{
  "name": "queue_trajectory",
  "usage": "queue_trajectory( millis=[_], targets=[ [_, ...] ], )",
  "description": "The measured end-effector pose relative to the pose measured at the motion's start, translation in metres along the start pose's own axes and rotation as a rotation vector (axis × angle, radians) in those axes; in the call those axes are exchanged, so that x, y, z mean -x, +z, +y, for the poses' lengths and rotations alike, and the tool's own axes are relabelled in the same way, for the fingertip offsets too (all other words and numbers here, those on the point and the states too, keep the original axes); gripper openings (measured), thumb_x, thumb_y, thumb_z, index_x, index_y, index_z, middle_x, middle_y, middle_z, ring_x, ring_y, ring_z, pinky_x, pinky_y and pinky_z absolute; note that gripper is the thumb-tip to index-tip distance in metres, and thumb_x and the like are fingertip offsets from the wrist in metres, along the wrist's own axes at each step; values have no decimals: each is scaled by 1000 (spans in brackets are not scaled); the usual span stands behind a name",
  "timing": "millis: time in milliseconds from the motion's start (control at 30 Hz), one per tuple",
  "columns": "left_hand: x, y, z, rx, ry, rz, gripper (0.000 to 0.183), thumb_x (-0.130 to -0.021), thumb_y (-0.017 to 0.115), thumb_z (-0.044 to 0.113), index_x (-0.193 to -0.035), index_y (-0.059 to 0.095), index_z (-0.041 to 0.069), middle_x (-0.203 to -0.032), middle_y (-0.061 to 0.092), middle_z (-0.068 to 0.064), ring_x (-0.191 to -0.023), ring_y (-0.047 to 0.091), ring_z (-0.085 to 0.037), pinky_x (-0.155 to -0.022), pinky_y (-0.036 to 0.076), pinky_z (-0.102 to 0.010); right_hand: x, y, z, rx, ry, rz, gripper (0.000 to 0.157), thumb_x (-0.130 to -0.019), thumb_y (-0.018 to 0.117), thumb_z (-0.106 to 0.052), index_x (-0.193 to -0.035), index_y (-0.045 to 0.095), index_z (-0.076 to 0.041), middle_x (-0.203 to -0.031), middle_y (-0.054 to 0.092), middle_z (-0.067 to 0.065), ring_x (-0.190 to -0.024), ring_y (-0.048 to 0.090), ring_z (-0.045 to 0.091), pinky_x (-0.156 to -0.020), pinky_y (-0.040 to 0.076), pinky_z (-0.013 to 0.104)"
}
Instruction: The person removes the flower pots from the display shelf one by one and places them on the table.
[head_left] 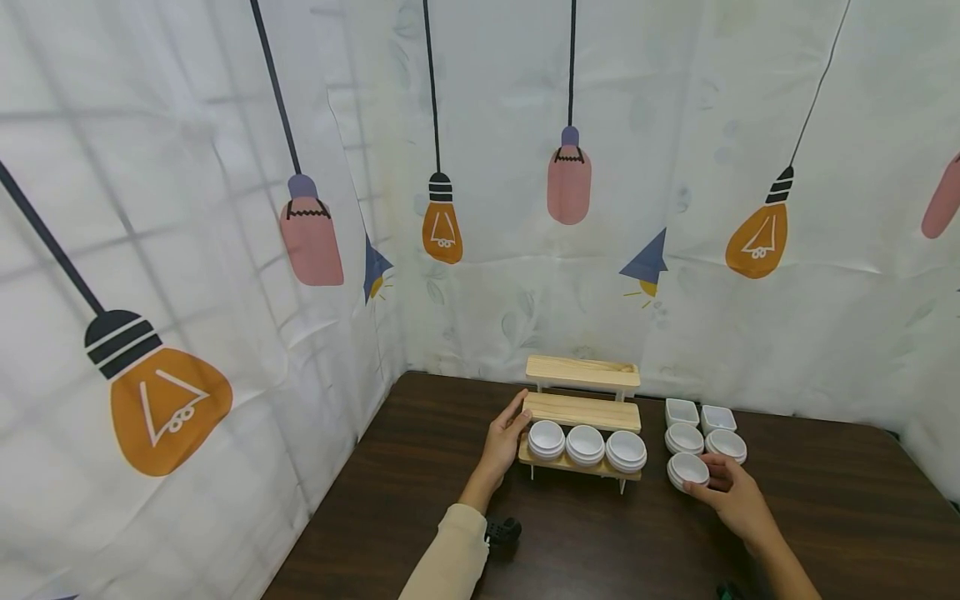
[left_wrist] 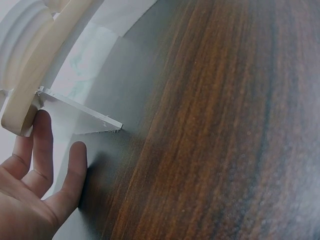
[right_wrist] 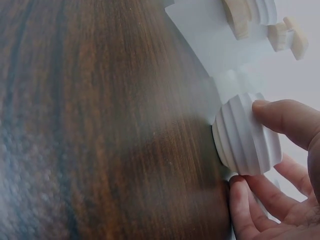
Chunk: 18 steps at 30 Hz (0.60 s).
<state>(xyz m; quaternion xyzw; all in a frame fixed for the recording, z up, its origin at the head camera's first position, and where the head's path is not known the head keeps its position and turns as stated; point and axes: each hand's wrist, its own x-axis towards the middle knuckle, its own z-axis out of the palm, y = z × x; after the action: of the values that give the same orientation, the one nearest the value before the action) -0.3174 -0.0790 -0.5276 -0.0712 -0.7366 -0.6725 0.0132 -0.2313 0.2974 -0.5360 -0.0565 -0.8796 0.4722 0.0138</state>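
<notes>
A tiered wooden stand (head_left: 582, 412) with clear supports stands near the back of the table. On its lowest shelf are three white round ribbed bowls (head_left: 585, 445) in a row. My left hand (head_left: 504, 443) grips the stand's left end, thumb at the middle shelf; the left wrist view shows fingertips against a shelf end (left_wrist: 18, 112). To the right of the stand, my right hand (head_left: 735, 497) pinches a white ribbed bowl (head_left: 688, 472) between thumb and fingers. In the right wrist view that bowl (right_wrist: 245, 135) looks level with the tabletop; whether it touches the table, I cannot tell.
Behind the right hand are two more round bowls (head_left: 684, 437) and two white square dishes (head_left: 682, 412). A small black object (head_left: 504, 531) is by the left wrist. The dark wooden table (head_left: 390, 500) meets a lamp-patterned curtain (head_left: 495, 317) at back and left.
</notes>
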Motion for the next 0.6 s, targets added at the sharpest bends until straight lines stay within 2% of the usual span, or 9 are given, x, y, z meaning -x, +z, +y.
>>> queue_trajectory(
  millis=[167,267,500,600],
  targets=[
    [-1,0,-1,-12,-1,-1,53,-105,55,44,-156,46,28,-134,67,-8,-108,60,-12,-102,47,-41,-1,0,0,6,-2,3,70,-90,81,-25,-143,46,3,-138,56,33,-108,64,22,-74,52,22],
    [-1,0,-1,-13,3,0,54,-105,55,43,-156,46,27,-132,68,-8,-108,59,-12,-103,46,-43,-1,0,2,8,-7,6,69,-89,81,-24,-142,47,3,-136,57,33,-105,63,17,-74,52,22],
    [-1,0,-1,-1,4,7,48,-105,55,41,-153,48,36,-127,69,-7,-108,58,-12,-103,45,-42,-1,0,4,1,-21,5,67,-89,82,-23,-140,48,3,-134,59,32,-100,62,10,-73,52,22],
    [0,1,0,-1,12,15,49,-106,54,39,-154,47,31,-131,68,-9,-112,59,-15,-105,46,-46,-1,-1,4,-3,-22,4,68,-88,82,-24,-140,48,3,-134,59,31,-99,61,8,-74,52,23]
  ],
)
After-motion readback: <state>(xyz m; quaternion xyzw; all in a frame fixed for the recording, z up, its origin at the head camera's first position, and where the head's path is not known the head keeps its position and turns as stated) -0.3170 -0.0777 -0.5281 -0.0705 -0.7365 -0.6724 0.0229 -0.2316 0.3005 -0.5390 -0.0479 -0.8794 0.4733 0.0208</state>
